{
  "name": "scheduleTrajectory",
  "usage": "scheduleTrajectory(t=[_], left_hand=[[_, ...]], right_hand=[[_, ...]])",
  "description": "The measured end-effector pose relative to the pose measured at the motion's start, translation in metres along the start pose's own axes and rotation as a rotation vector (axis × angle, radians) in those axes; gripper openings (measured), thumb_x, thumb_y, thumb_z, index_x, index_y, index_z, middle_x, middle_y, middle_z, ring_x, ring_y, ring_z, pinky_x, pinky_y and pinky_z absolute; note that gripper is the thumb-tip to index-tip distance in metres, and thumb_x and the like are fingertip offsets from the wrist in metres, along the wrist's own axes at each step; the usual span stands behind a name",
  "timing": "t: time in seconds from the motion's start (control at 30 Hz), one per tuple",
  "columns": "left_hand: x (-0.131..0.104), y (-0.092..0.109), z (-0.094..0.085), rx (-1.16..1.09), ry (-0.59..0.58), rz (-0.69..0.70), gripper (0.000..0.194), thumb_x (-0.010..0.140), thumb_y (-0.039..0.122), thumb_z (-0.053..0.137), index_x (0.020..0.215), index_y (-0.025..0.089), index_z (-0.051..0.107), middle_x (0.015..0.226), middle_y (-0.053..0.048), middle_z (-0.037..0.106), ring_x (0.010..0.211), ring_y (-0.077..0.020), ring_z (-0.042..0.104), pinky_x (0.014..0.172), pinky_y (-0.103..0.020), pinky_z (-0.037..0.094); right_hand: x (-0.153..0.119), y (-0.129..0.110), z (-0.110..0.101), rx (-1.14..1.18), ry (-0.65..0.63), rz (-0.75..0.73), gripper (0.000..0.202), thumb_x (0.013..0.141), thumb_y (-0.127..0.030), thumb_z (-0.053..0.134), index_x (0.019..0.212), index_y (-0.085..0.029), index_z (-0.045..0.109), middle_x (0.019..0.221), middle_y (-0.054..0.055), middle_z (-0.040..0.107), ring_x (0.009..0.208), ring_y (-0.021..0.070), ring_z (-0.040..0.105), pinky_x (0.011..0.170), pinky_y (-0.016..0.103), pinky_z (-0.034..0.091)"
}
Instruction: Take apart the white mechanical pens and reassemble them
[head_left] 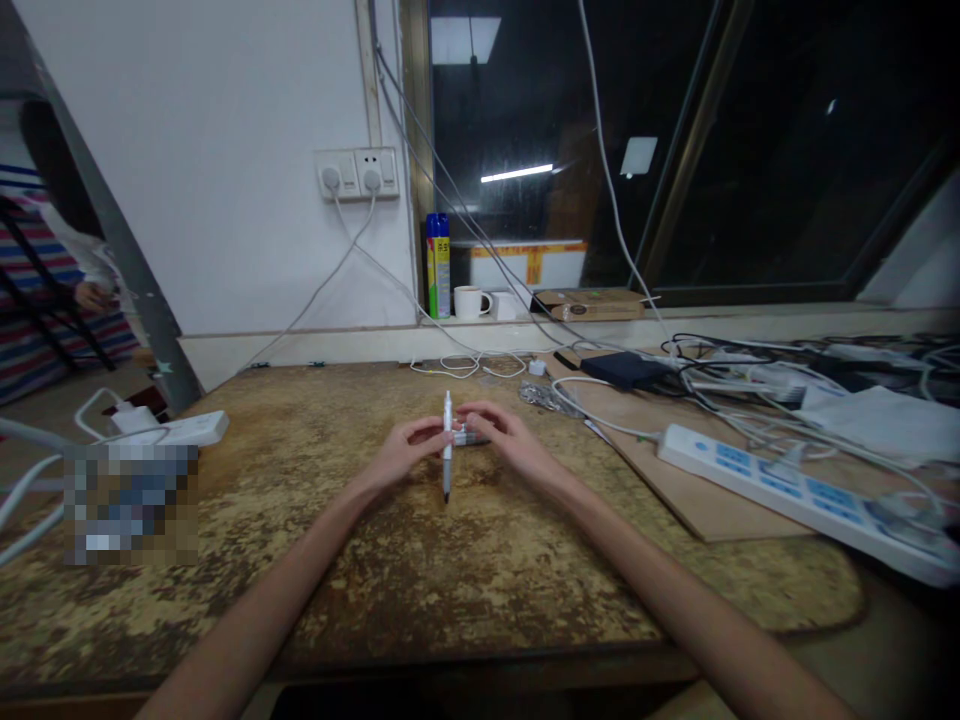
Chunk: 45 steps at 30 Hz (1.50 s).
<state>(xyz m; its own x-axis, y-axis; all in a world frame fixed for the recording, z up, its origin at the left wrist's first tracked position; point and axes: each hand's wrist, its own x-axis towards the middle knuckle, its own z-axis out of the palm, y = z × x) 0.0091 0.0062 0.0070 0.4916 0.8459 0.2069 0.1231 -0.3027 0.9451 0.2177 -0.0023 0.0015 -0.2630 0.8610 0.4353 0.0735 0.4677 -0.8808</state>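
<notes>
Tabletop [465, 570]: bounded at right by the brown board [697, 505]; worn, mottled.
White pen [448, 412]: slim, pinched tip-down by the left hand [411, 450], mid-table.
Right hand [504, 440]: fingers curled at a greyish object [471, 438]; grip cannot be told.

free tabletop [450, 580] lies nearer than the hands [409, 450]; power strip [802, 497] and cables [750, 390] obstruct the right.

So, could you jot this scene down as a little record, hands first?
Left hand: holds a pen, dark tip lowest in the picture
Right hand: at a silvery thing; grip unclear
Table: worn, patchy brown
Right side: white power strip
Windowsill: spray can, white mug, cardboard box
</notes>
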Motion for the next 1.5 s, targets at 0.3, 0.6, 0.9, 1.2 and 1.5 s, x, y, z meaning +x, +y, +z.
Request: scheduleTrajectory(t=[0.3,0.6,0.9,1.2,1.5], left_hand=[[0.001,-0.006,0.008,0.023,-0.059,0.062,0.042,0.088,0.047,0.066,0.119,0.019,0.071,0.116,-0.009,0.071,0.1,-0.0216,0.065,0.086,-0.03,0.051],[0.007,-0.022,-0.007,0.07,0.11,0.027,0.049,0.094,0.057,0.05,0.112,0.016,0.071,0.103,-0.008,0.071,0.08,-0.0155,0.061,0.067,-0.023,0.05],[0.007,-0.018,-0.008,0.066,0.116,0.038,0.05,0.093,0.058,0.051,0.109,0.017,0.073,0.1,-0.008,0.071,0.078,-0.0157,0.061,0.067,-0.024,0.05],[0.008,-0.02,-0.012,0.06,0.134,0.044,0.048,0.093,0.057,0.051,0.107,0.015,0.072,0.098,-0.008,0.071,0.079,-0.0162,0.061,0.066,-0.024,0.049],[0.007,-0.025,-0.02,0.22,0.214,0.064,0.046,0.097,0.051,0.044,0.104,0.015,0.072,0.095,-0.007,0.072,0.079,-0.0177,0.061,0.069,-0.025,0.047]], right_hand=[[0.003,0.0,0.006,0.115,0.075,-0.022,0.029,0.089,-0.05,0.061,0.093,-0.022,0.067,0.097,0.005,0.068,0.096,0.0211,0.061,0.093,0.035,0.047],[0.005,-0.014,-0.016,0.548,0.188,0.134,0.024,0.09,-0.047,0.048,0.087,-0.025,0.053,0.068,0.0,0.044,0.065,0.0178,0.048,0.07,0.032,0.049],[0.003,-0.021,-0.02,0.59,0.15,0.181,0.041,0.089,-0.065,0.045,0.077,-0.025,0.046,0.062,-0.004,0.025,0.055,0.0164,0.031,0.058,0.031,0.041],[0.002,-0.02,-0.025,0.722,0.193,0.165,0.032,0.091,-0.049,0.045,0.071,-0.025,0.046,0.058,-0.003,0.024,0.052,0.0161,0.027,0.053,0.029,0.038],[-0.001,-0.024,-0.027,0.994,0.145,0.142,0.018,0.09,-0.033,0.049,0.077,-0.021,0.054,0.058,-0.004,0.029,0.051,0.0122,0.03,0.051,0.023,0.036]])
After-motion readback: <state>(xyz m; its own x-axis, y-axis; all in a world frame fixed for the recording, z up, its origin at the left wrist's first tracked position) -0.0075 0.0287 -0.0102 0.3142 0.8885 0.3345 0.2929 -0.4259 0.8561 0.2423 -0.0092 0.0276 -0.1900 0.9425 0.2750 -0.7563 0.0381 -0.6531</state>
